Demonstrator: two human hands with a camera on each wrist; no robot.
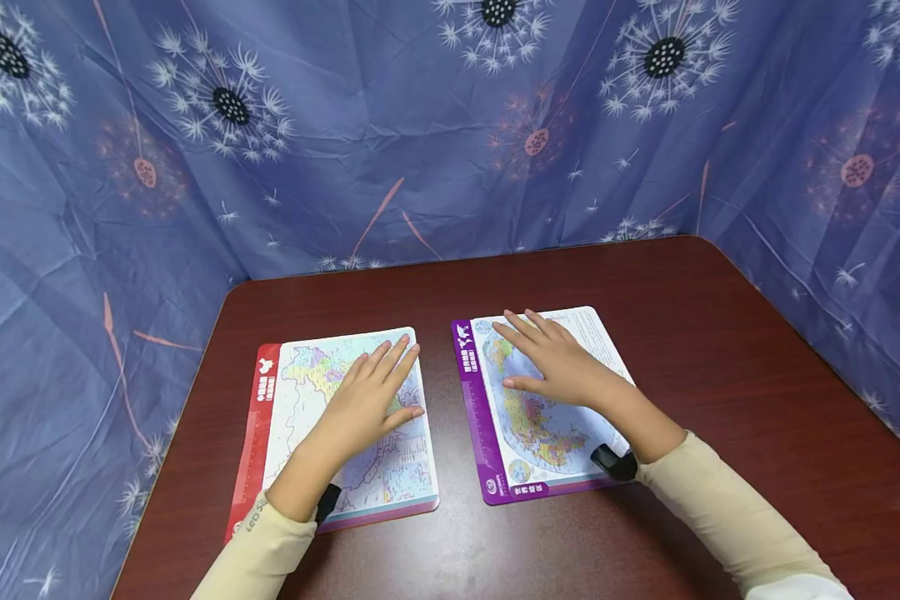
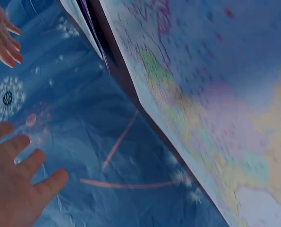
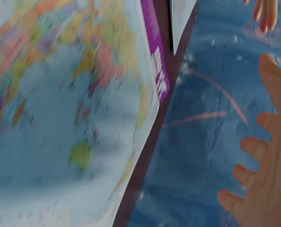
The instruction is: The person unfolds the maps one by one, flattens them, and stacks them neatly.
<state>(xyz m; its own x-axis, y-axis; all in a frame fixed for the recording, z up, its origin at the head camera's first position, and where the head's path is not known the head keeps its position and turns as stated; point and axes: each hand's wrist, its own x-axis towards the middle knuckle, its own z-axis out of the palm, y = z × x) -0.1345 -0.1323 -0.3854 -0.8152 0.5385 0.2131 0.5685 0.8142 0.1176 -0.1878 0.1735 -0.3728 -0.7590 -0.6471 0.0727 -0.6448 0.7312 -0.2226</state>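
A red-edged map sheet of China [image 1: 405,475] lies on the left of the brown table. Over it hovers my left hand [image 1: 360,404], fingers straight and thumb out to the side. A purple-edged world map sheet [image 1: 528,421] lies to its right. My right hand [image 1: 562,362] is held above that sheet with its fingers spread. Both wrist views show a gap between palm and sheet, seen beside the left hand [image 2: 12,175] and the right hand [image 3: 268,175]. Neither hand holds anything.
The dark brown table [image 1: 720,375] has rounded back corners. A blue curtain [image 1: 390,108] with dandelion prints hangs behind it and along both sides. A strip of bare table runs between the two sheets. Black straps are on both wrists.
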